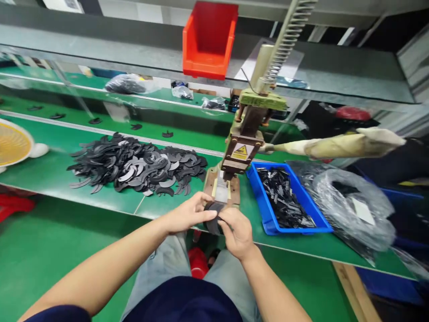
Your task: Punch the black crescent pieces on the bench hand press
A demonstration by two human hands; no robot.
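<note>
While lying just before the hand press (246, 143) base, a curved black piece (213, 216) is being pinched by left hand (187, 214) and right hand (238, 232), long axis running left-right between them, both equally near.

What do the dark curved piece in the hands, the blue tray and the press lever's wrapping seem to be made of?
Dark curved piece, held by left hand and right hand: thin, matte, probably plastic or rubbery sheet; it curves between the fingers. Blue tray: glossy moulded plastic, by its even colour and thin walls. Lever wrapping: likely cloth or tape, pale, wrinkled, dull.
</note>
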